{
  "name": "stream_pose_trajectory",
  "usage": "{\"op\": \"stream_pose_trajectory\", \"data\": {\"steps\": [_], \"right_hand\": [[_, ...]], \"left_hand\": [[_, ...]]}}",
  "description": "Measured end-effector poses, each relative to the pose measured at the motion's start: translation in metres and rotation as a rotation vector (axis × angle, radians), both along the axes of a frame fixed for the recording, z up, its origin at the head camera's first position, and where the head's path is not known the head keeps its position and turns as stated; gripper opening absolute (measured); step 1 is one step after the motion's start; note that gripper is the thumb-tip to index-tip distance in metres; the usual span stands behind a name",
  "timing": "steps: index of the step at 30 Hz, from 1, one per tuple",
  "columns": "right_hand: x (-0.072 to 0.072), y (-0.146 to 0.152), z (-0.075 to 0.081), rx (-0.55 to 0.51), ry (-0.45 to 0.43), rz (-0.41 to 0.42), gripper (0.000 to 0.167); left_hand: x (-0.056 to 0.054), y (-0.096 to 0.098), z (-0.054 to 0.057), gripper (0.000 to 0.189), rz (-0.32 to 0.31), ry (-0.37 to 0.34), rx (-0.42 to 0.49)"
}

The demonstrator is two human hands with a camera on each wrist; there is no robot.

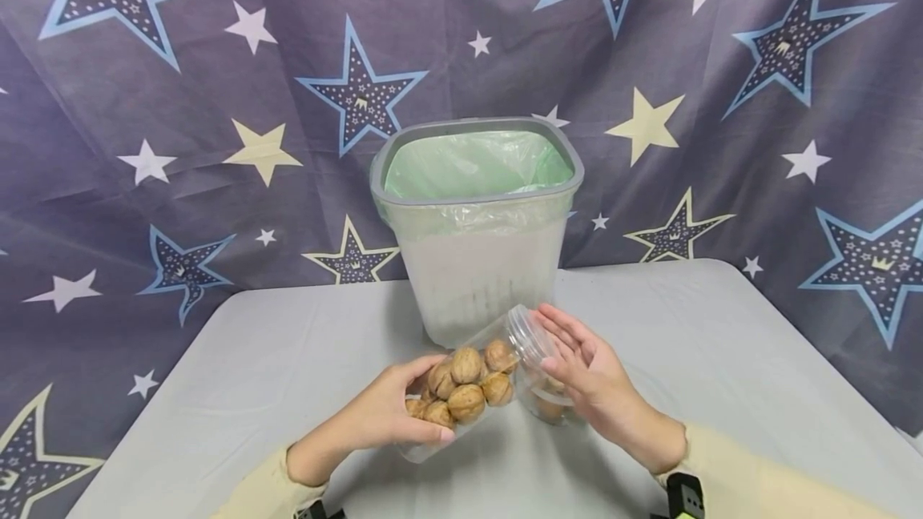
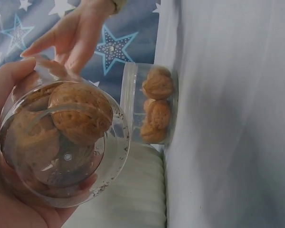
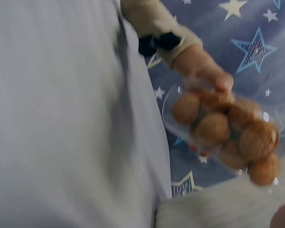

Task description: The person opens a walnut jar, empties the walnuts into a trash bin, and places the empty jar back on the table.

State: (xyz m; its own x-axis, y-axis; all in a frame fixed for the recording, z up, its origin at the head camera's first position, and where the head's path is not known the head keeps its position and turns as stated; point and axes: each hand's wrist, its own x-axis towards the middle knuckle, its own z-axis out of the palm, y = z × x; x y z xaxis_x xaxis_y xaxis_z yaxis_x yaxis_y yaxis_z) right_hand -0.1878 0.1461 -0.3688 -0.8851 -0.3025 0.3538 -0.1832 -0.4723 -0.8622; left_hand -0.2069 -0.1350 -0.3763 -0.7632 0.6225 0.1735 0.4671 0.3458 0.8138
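Note:
My left hand [image 1: 392,407] grips a clear plastic jar [image 1: 526,335] round its lower part, with fingers on one side and thumb on the other. Several walnuts [image 1: 466,403] lie inside it. The jar leans over, its threaded neck raised toward the right. Beside that neck is my right hand [image 1: 594,379], fingers straight and fingertips right at the rim. Behind the right hand, a second clear container [image 2: 129,95] holding a few walnuts [image 2: 156,114] stands on the table, partly hidden in the head view.
A whitish bin [image 1: 483,263] with a grey rim and a green-tinted liner bag [image 1: 469,162] stands at the back middle of the table, just beyond the jars. The grey cloth-covered table [image 1: 274,359] ends against a star-patterned curtain [image 1: 216,86].

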Motion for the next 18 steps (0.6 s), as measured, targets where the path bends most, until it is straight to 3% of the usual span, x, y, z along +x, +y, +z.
{"op": "stream_pose_trajectory", "data": {"steps": [10,18], "right_hand": [[-0.025,0.017,-0.013,0.101,0.196,0.144,0.089],[-0.04,0.026,-0.016,0.152,0.288,0.256,0.079]], "left_hand": [[-0.002,-0.002,-0.002,0.072,-0.054,-0.045,0.03],[-0.004,-0.003,-0.007,0.07,-0.078,-0.079,0.045]]}}
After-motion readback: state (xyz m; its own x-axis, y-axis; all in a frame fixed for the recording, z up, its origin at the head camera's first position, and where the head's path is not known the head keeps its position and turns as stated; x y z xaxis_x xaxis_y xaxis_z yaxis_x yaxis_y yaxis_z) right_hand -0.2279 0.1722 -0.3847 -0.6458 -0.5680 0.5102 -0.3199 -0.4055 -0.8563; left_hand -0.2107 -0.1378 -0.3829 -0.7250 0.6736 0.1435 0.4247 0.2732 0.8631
